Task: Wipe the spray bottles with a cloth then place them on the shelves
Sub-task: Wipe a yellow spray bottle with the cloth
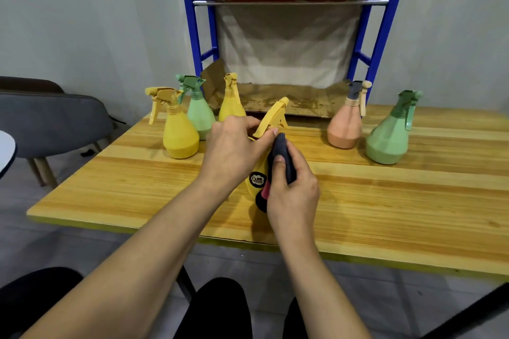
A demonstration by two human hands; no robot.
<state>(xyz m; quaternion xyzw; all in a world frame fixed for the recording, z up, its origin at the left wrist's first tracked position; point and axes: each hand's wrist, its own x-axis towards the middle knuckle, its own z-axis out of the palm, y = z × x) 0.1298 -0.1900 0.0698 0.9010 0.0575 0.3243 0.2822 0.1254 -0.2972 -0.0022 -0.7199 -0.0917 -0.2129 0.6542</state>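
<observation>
On the table [385, 201], a cluster of three bottles [200, 115] is stood at ten o'clock. At centre, a yellow spray bottle [252, 190] is gripped at its neck by the left hand [234, 146], and a dark cloth [285, 157], clutched in the right hand [292, 195], is pressed against it. A pink bottle [344, 129] and a green bottle [387, 140] are stood at two o'clock.

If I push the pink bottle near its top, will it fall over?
Probably not easily: the pink bottle has a wide bottom and narrow neck, so it likely stands steady on the table. It looks like plastic, so it is probably light and might slide instead. A hard shove up high could still tip it.
</observation>
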